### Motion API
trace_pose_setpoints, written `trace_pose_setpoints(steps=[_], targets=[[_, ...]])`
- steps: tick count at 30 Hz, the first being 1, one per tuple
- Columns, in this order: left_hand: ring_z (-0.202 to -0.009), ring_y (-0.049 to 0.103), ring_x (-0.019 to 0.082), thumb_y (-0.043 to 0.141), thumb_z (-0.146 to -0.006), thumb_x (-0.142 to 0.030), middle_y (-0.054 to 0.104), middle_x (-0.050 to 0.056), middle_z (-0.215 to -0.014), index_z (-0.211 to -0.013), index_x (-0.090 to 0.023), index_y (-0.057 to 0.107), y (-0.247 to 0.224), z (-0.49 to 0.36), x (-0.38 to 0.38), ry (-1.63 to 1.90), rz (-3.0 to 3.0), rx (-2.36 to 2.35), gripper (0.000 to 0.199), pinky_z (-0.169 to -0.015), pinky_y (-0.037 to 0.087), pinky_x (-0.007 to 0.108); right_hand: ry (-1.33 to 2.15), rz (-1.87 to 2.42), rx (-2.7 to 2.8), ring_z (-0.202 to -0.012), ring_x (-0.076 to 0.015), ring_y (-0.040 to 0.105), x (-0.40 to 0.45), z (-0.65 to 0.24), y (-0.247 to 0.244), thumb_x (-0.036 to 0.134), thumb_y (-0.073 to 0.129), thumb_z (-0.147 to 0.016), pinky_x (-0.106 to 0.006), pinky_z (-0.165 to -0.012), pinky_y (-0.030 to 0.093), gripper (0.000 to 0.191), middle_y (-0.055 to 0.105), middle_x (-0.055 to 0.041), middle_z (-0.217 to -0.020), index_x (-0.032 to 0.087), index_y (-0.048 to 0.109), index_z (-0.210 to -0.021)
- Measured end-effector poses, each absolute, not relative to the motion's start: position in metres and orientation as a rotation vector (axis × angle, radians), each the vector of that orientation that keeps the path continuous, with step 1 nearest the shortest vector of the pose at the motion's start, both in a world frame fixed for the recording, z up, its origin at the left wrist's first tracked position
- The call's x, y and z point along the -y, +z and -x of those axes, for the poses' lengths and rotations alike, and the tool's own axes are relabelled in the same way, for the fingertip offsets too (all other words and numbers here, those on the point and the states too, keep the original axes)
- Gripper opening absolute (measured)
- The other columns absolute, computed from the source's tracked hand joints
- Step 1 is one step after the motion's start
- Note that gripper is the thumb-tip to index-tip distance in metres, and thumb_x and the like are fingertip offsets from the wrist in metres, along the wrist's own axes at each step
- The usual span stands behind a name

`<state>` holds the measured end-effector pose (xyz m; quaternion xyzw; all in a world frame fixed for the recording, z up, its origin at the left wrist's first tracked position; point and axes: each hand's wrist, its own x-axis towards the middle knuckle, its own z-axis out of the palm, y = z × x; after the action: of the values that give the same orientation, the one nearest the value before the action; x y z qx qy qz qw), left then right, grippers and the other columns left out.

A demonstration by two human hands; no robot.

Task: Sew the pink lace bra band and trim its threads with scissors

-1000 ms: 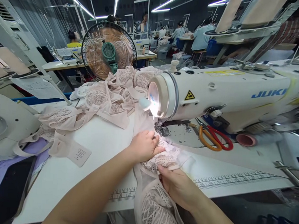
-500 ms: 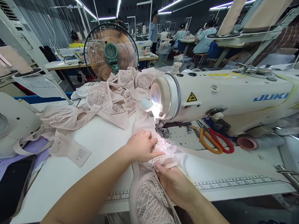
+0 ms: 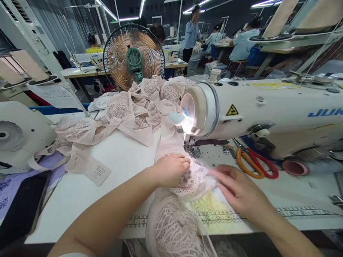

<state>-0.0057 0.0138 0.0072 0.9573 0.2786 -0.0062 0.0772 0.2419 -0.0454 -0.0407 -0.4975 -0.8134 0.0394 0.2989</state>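
Bare table top (image 3: 122, 162) left of the needle: open lane betw. the heap of lace garments (image 3: 138, 105) at the back and the front edge. Sewing machine head (image 3: 262, 109) overhangs the right half; only a low gap beneath its arm, partly filled by scissors (image 3: 254, 163) and a pink spool (image 3: 295, 167). Left hand (image 3: 171, 169) and right hand (image 3: 239, 189) occupy the lace piece (image 3: 192, 178) just before the presser foot. Far left blocked by a second machine (image 3: 16, 134); fan (image 3: 134, 56) stands behind the heap.
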Motion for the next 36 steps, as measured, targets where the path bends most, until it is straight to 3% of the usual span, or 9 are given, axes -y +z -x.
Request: trace_pose_setpoints(steps=[4,8,10,13,17,23,28,33,36], targets=[[-0.094,0.054,0.02,0.046,-0.082,-0.022,0.062,0.009,-0.101,-0.098,-0.012,0.058,0.01,0.003,-0.009,0.037,-2.813,-0.939,0.022,-0.087,0.043,0.03,-0.04,1.157,2.278,-0.098,-0.024,0.058,0.042,-0.237,-0.051,0.023,0.05,-0.082,-0.038,-0.078,0.05,0.02,0.064,-0.0086,-0.106,0.023,0.069,-0.089],[-0.094,0.053,0.026,0.043,-0.079,-0.065,0.058,0.01,-0.1,-0.116,-0.019,0.053,0.014,0.003,-0.001,0.1,-2.847,-0.917,0.06,-0.084,0.042,0.04,0.007,1.084,2.323,-0.099,-0.0233,0.058,0.05,-0.234,-0.048,0.022,0.053,-0.082,-0.04,-0.083,0.048,0.022,0.069,-0.0051,-0.1,0.024,0.066,-0.1],[-0.098,0.05,0.03,0.045,-0.073,-0.071,0.056,0.012,-0.1,-0.112,-0.02,0.057,0.013,0.003,0.002,0.082,-2.907,-0.913,0.065,-0.086,0.039,0.046,0.041,1.045,2.347,-0.099,-0.0225,0.059,0.052,-0.234,-0.047,0.021,0.055,-0.081,-0.04,-0.085,0.048,0.025,0.069,-0.0049,-0.1,0.023,0.065,-0.104],[-0.098,0.05,0.029,0.053,-0.074,-0.057,0.056,0.012,-0.095,-0.094,-0.016,0.063,0.01,0.002,0.002,0.125,-2.979,-0.894,0.046,-0.089,0.037,0.047,0.071,1.011,2.397,-0.103,-0.0234,0.058,0.052,-0.234,-0.045,0.021,0.055,-0.081,-0.041,-0.088,0.048,0.029,0.067,-0.0055,-0.107,0.024,0.064,-0.108],[-0.087,0.054,0.021,0.053,-0.073,-0.025,0.06,0.008,-0.086,-0.077,-0.015,0.064,0.007,-0.003,0.003,0.17,-2.982,-0.729,0.016,-0.088,0.039,0.036,0.119,0.986,2.477,-0.109,-0.0252,0.056,0.052,-0.232,-0.043,0.023,0.054,-0.082,-0.042,-0.09,0.048,0.034,0.065,-0.0058,-0.114,0.026,0.062,-0.115],[-0.073,0.054,0.021,0.055,-0.076,-0.05,0.059,0.008,-0.084,-0.084,-0.013,0.062,0.009,-0.006,0.009,0.097,-3.012,-0.783,0.039,-0.078,0.043,0.037,0.178,0.941,2.495,-0.111,-0.0244,0.055,0.052,-0.233,-0.044,0.021,0.053,-0.082,-0.041,-0.091,0.048,0.042,0.062,-0.0066,-0.12,0.025,0.055,-0.124],[-0.086,0.056,0.022,0.051,-0.079,-0.016,0.058,0.006,-0.094,-0.102,-0.021,0.061,0.011,-0.002,0.006,-0.047,-3.066,-0.819,0.026,-0.089,0.038,0.043,0.281,0.961,2.465,-0.115,-0.0244,0.053,0.052,-0.233,-0.042,0.021,0.052,-0.082,-0.041,-0.094,0.046,0.044,0.06,-0.0066,-0.122,0.026,0.052,-0.125],[-0.102,0.053,0.022,0.058,-0.075,-0.012,0.061,0.004,-0.105,-0.091,-0.022,0.064,0.003,-0.002,0.0,0.031,-3.063,-0.685,0.02,-0.1,0.029,0.045,0.31,0.964,2.421,-0.113,-0.0232,0.053,0.052,-0.233,-0.038,0.02,0.051,-0.082,-0.04,-0.095,0.045,0.04,0.06,-0.0061,-0.12,0.027,0.054,-0.122],[-0.107,0.053,0.02,0.056,-0.079,-0.013,0.063,0.002,-0.111,-0.097,-0.022,0.062,-0.003,-0.003,-0.001,0.114,-3.046,-0.619,0.021,-0.101,0.029,0.041,0.252,1.055,2.336,-0.101,-0.0221,0.057,0.049,-0.231,-0.038,0.018,0.047,-0.084,-0.036,-0.084,0.049,0.033,0.062,-0.0091,-0.11,0.024,0.057,-0.115]])
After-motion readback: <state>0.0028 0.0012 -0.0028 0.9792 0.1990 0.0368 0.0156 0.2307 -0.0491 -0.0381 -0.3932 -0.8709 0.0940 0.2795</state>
